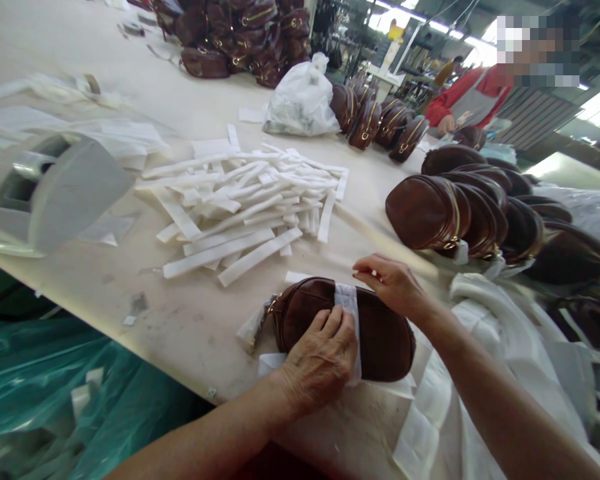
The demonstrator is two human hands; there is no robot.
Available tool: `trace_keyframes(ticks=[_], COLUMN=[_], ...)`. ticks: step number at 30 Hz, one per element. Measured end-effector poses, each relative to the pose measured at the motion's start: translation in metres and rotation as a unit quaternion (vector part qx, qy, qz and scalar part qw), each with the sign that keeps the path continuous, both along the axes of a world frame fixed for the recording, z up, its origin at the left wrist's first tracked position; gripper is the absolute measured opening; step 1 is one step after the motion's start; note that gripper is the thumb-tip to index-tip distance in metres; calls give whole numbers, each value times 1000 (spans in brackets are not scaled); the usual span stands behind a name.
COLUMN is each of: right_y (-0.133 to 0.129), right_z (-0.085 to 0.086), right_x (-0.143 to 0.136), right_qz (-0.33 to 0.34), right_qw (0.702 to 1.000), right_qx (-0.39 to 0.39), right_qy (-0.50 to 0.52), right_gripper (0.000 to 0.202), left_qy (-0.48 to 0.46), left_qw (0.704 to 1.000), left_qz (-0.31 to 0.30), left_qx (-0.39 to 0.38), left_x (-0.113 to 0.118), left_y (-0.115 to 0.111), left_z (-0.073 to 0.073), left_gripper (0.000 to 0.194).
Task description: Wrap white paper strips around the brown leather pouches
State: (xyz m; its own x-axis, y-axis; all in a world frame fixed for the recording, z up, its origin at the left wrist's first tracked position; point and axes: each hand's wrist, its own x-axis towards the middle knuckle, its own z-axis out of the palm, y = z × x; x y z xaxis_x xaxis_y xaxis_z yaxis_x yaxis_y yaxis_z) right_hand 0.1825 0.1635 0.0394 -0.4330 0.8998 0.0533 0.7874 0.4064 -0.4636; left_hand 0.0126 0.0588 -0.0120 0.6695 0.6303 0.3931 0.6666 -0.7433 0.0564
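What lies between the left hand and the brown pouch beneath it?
The head view shows a translucent white band across the brown pouch, under part of the left hand; the rest of the hand seems to touch the pouch directly.

Reaching bare-armed over the near edge of the table (187, 337).
Resting the left hand (325, 353) palm down close to that edge, fingers side by side and gently bent, at the end of a slanting left forearm (225, 427). Holding the right hand (393, 285) farther in from the edge, fingers curled to the thumb in a pinch and pointing leftward, with the right forearm (490, 387) stretched out straight behind it.
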Motion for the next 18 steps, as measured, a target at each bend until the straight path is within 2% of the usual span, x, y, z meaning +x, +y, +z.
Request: trace_keyframes(ticks=[2,4,7,10,13,16,18], right_y=[-27,-52,-80,-99,-113,-116,-109], right_z=[-6,-14,-29,-36,-32,-20,-10], right_x=[2,2,3,4,7,14,19], right_qz=[65,107,107,119,144,175,161], right_qw=[996,990,981,970,966,967,972], right_qx=[43,78,164,210,216,174,148], right_qy=[44,46,9,-24,-5,60,91], right_gripper=[22,30,38,41,43,38,32], left_qy=[-23,-52,-95,-136,-180,-219,-251], left_qw=[1000,999,995,990,981,968,962], left_qz=[2,-4,-15,-21,-21,-31,17], left_qx=[3,7,6,-15,-67,-120,-104], left_x=[0,-1,-2,-2,-5,-18,-31], left_y=[-1,-2,-4,-5,-4,-5,-5], left_z=[0,0,-3,-6,-2,12,21], left_gripper=[35,28,20,15,7,2,2])
